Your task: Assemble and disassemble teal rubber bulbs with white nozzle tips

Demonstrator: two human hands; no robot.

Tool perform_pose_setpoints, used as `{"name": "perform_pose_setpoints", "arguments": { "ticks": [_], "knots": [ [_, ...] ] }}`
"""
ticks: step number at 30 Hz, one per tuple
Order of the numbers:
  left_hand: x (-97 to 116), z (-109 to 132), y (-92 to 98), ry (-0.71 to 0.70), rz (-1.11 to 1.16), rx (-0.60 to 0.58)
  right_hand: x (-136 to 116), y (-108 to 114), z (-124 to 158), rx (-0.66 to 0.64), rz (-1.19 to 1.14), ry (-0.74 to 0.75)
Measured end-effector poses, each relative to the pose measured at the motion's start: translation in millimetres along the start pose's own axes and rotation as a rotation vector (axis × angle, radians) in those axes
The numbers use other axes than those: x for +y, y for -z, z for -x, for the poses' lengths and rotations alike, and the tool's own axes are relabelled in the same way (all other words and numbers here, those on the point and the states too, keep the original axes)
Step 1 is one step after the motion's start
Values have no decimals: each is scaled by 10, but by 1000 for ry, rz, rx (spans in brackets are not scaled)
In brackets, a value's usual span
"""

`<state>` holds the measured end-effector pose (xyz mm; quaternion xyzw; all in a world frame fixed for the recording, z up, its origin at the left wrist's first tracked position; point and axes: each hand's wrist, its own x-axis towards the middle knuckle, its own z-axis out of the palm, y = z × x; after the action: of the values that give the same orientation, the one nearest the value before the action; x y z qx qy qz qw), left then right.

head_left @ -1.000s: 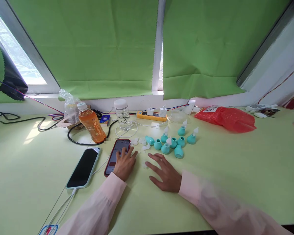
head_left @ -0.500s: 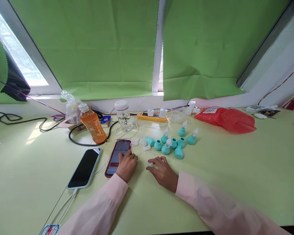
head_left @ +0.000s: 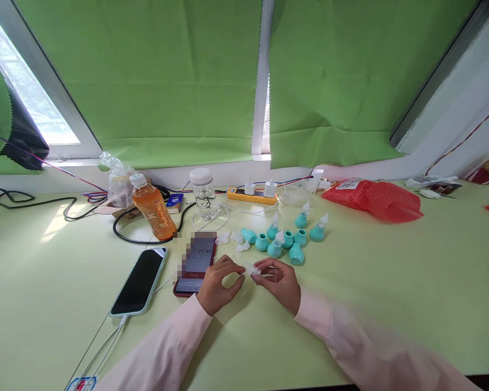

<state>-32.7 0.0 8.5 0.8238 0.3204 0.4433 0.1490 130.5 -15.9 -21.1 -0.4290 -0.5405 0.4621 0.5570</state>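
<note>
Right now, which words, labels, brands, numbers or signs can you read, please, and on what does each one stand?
"26:46": the lit phone; digits before it are blurred out, its smaller text unreadable.
Too small or blurred to read: the writing on the orange bottle, red bag's white label, blue box and table sticker.

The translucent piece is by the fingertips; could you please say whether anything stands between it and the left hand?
Nothing visible does: the left hand is right at the translucent piece, held by the right hand.
</note>
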Motion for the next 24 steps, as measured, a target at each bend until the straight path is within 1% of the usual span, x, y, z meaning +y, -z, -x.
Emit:
{"name": "perform_pose_setpoints", "arguments": {
  "ticks": [3, 6, 10, 16, 24],
  "knots": [
    [4, 24, -49, -19, 46, 9, -13, -24, 7, -5, -141, -117],
    [12, 34, -75, -16, 68, 27, -35, -38, 12, -10, -193, -153],
    [33, 26, -75, -11, 78, 65, -54, -40, 12, -31, -204, -161],
    [18, 30, -82, -20, 81, 78, -65, -44, 11, -57, -191, -152],
    [-28, 46, -88, -17, 36, 52, -85, -47, 15, -75, -153, -155]
  ]
}}
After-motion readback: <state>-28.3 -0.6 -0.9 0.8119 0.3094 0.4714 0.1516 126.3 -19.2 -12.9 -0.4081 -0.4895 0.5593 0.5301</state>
